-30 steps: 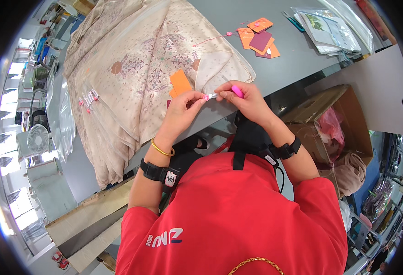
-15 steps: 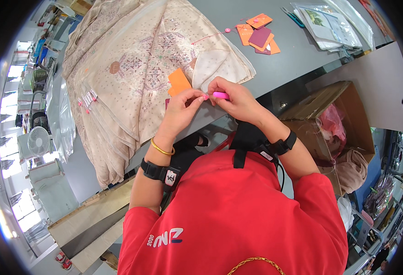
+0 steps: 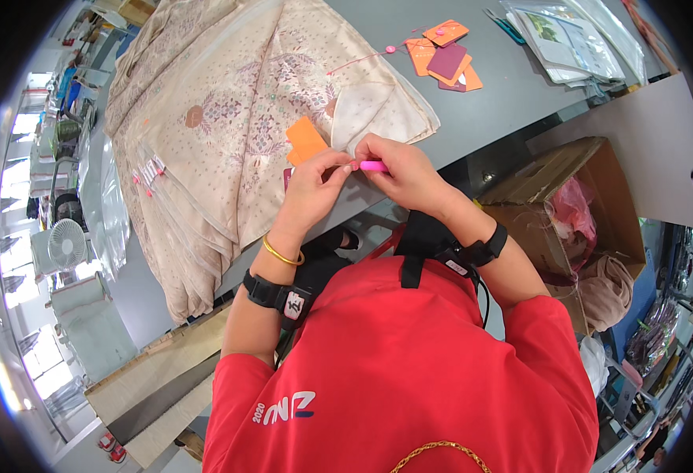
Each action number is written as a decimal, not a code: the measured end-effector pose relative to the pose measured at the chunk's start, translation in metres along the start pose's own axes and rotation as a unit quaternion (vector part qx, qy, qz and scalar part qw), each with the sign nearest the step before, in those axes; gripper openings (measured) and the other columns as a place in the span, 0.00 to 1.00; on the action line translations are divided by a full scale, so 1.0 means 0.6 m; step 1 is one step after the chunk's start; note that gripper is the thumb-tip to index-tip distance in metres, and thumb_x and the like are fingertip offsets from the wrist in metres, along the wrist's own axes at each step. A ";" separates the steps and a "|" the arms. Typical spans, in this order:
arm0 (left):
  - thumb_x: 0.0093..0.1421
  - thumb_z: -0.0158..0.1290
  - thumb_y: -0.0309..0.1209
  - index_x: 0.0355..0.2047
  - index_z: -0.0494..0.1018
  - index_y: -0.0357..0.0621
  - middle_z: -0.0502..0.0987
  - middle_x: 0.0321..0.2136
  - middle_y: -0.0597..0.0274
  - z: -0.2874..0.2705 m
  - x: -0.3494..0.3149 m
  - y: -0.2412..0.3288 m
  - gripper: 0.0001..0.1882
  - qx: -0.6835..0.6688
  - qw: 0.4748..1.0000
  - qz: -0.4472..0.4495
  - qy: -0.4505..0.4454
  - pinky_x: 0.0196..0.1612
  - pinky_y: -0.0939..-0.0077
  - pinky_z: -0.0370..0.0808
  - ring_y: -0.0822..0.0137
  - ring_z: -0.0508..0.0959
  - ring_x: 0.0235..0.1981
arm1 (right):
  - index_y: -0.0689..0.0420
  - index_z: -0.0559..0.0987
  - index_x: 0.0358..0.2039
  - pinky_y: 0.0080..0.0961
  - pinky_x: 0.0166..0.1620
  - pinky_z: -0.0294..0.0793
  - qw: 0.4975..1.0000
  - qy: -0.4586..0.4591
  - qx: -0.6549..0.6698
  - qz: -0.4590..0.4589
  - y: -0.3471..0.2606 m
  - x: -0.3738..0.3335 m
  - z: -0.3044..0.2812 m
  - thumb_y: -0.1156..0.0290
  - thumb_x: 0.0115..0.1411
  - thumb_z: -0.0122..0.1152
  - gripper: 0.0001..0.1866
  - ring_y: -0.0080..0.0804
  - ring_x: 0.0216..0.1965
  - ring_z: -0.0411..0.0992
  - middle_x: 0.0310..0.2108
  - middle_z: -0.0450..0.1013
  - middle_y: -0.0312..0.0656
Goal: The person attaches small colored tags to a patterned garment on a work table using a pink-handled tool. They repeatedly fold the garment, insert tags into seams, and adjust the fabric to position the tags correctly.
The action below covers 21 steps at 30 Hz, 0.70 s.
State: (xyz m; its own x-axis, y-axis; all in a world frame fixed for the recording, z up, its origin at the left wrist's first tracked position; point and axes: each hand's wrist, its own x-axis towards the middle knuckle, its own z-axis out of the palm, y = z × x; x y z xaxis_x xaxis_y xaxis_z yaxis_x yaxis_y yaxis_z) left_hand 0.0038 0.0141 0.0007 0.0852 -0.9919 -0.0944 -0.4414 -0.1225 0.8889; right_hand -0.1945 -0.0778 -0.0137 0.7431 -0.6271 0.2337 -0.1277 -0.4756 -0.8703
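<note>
At the table's near edge, my left hand [image 3: 308, 188] pinches a small pink seal-like bead [image 3: 354, 165] between thumb and forefinger. Close against it, my right hand [image 3: 406, 175] is closed on a bright pink stick-shaped piece [image 3: 374, 166], whose tip meets the bead; its exact kind is hidden by the fingers. Just beyond my left hand, an orange hang tag [image 3: 305, 140] lies on beige patterned fabric [image 3: 275, 87]. Part of a dark red tag [image 3: 288, 176] shows beside my left wrist. A white-looking folded corner [image 3: 370, 114] of the fabric lies beyond my fingers.
Orange and maroon hang tags [image 3: 446, 61] with pink cord lie on the grey table [image 3: 488, 110]. Behind are teal-handled snips [image 3: 506, 28] and clear plastic packages [image 3: 563, 43]. A cardboard box [image 3: 532, 229] with pink plastic and cloth stands at right. A fan [image 3: 67, 243] is at far left.
My right hand has shifted slightly left, bringing the pink stick-shaped piece against the bead in my left fingers. The left hand has barely moved.
</note>
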 end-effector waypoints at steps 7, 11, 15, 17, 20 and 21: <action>0.70 0.60 0.26 0.43 0.83 0.34 0.83 0.36 0.66 0.014 -0.007 -0.002 0.07 -0.036 0.999 -0.011 0.028 0.42 0.79 0.74 0.77 0.77 0.37 | 0.59 0.71 0.46 0.24 0.42 0.75 0.976 -0.046 0.180 0.110 0.006 0.001 -0.005 0.81 0.67 0.56 0.09 0.24 0.38 0.75 0.35 0.75 0.37; 0.70 0.60 0.26 0.43 0.82 0.34 0.83 0.34 0.64 0.024 -0.010 -0.004 0.07 -0.022 0.998 0.009 0.059 0.41 0.79 0.74 0.75 0.78 0.35 | 0.58 0.71 0.45 0.29 0.40 0.76 0.977 -0.033 0.172 0.120 0.009 0.003 -0.002 0.78 0.66 0.59 0.09 0.32 0.36 0.78 0.34 0.77 0.40; 0.69 0.59 0.25 0.42 0.82 0.32 0.82 0.34 0.62 0.041 -0.008 -0.002 0.07 -0.001 0.995 0.014 0.094 0.39 0.78 0.74 0.73 0.78 0.34 | 0.59 0.71 0.46 0.23 0.42 0.75 0.986 -0.025 0.118 0.114 0.011 0.000 0.009 0.82 0.66 0.56 0.09 0.21 0.38 0.74 0.36 0.74 0.36; 0.69 0.59 0.24 0.41 0.82 0.31 0.81 0.32 0.60 0.050 -0.009 0.002 0.07 0.019 0.993 0.029 0.109 0.38 0.77 0.74 0.73 0.78 0.33 | 0.59 0.71 0.45 0.23 0.41 0.75 0.990 -0.009 0.088 0.109 0.007 -0.004 0.011 0.82 0.66 0.56 0.09 0.21 0.37 0.74 0.34 0.74 0.36; 0.67 0.56 0.23 0.42 0.81 0.31 0.79 0.32 0.53 0.056 -0.023 0.010 0.07 0.106 0.986 0.073 0.110 0.41 0.66 0.77 0.59 0.79 0.34 | 0.59 0.74 0.44 0.26 0.40 0.75 0.991 -0.033 0.058 0.119 -0.002 0.004 -0.005 0.79 0.66 0.59 0.08 0.25 0.36 0.76 0.33 0.76 0.38; 0.66 0.55 0.23 0.42 0.80 0.31 0.79 0.34 0.50 0.056 -0.031 0.014 0.08 0.149 0.975 0.118 0.115 0.43 0.64 0.77 0.53 0.79 0.36 | 0.59 0.75 0.43 0.28 0.40 0.75 0.987 -0.058 0.052 0.142 -0.007 0.011 -0.012 0.77 0.66 0.60 0.07 0.28 0.36 0.77 0.32 0.77 0.39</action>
State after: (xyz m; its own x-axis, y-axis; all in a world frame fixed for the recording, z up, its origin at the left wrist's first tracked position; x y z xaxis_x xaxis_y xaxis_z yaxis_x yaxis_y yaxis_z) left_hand -0.0313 0.0302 -0.0051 0.1329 -0.9637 0.2315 -0.7105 0.0703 0.7002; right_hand -0.1939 -0.0842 -0.0057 0.7579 -0.6483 -0.0726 -0.2779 -0.2202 -0.9350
